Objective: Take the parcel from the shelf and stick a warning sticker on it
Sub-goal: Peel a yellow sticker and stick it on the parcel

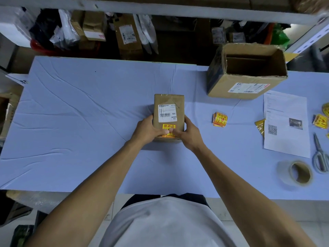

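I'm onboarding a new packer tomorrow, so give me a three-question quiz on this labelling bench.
1. True or false: the warning sticker is already on the parcel.
2. What lies nearest the tape roll? A) scissors B) open carton C) spare stickers
3. What are both hands, left hand and right hand, doing?

Key: 1 true. 2 A. 3 Holding the parcel's sides, thumbs pressing the sticker.

The parcel (168, 116) has a white label (167, 113) reading "27/4", "MX", "MXRC", "03"; below it, a yellow sticker (169, 126) reads "易碎品".
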